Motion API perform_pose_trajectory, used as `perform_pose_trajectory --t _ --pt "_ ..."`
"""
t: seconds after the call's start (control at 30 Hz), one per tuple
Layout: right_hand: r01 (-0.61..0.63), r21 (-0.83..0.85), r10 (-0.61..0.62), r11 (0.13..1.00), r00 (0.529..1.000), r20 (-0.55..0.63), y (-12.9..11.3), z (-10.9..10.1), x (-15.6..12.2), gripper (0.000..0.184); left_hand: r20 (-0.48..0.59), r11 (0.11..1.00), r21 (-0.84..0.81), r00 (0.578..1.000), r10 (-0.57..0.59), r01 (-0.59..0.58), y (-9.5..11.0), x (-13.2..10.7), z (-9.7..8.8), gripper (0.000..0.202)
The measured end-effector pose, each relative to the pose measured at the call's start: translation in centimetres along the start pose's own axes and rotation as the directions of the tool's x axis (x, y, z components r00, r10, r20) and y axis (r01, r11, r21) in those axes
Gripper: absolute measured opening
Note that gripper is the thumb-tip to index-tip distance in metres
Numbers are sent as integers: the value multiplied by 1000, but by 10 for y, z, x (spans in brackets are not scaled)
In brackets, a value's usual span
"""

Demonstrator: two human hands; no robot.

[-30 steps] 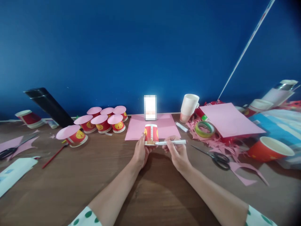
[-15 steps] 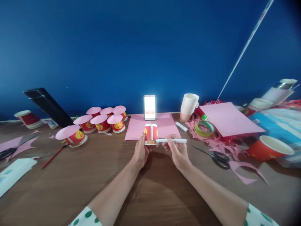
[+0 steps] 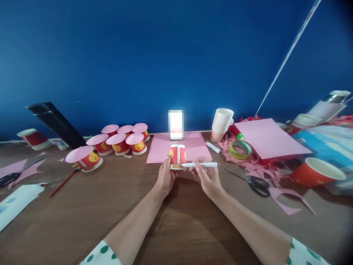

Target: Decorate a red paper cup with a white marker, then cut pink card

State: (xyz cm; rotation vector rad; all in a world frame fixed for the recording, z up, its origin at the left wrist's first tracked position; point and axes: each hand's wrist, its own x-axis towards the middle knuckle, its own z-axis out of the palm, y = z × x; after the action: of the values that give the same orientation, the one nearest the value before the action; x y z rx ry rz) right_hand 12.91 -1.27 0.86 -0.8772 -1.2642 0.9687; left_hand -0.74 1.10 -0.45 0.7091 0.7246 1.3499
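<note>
My left hand (image 3: 165, 176) grips a small red paper cup (image 3: 178, 155) with yellow print, held upside down just above the wooden table (image 3: 110, 213). My right hand (image 3: 206, 176) is closed on a white marker pen (image 3: 200, 165) lying level, its tip touching the cup's lower rim. A pink paper sheet (image 3: 161, 149) lies flat right behind the cup. A bright phone screen (image 3: 175, 125) stands upright at the far edge.
Several red cups capped with pink paper discs (image 3: 118, 140) crowd the back left. A white cup stack (image 3: 221, 125), green tape roll (image 3: 239, 149), scissors (image 3: 253, 182), pink scraps and an open red cup (image 3: 314, 173) lie to the right. Another pair of scissors (image 3: 11, 178) lies far left.
The pen tip has stayed at the cup's rim, with the pen shifting very slightly. Both hands and the cup are almost unmoved.
</note>
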Motion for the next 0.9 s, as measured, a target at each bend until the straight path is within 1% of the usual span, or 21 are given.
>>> perform_pose_trajectory --t 0.1,0.23,0.3,0.47,0.67,0.9 --pt "16 -28 -15 999 1000 18 -1 0 -1 16 -8 1000 2 1000 2 -2 1 0 1 43" --pt "5 -5 -5 1000 999 -33 -1 0 0 16 -2 1000 10 1000 -1 1 1 0 1 44" --pt "-11 -4 11 1000 999 -38 -1 0 0 16 -4 1000 7 1000 -7 7 1 0 1 44" --pt "-9 -33 9 999 1000 11 -1 0 -1 18 -23 1000 -13 1000 -11 11 1 0 2 43" --pt "0 -4 0 1000 999 -44 0 1 -1 14 -9 1000 -13 1000 -3 3 0 0 1 43" --pt "-11 -18 11 1000 1000 -10 -1 0 0 17 -3 1000 -17 1000 -2 2 2 -1 1 43"
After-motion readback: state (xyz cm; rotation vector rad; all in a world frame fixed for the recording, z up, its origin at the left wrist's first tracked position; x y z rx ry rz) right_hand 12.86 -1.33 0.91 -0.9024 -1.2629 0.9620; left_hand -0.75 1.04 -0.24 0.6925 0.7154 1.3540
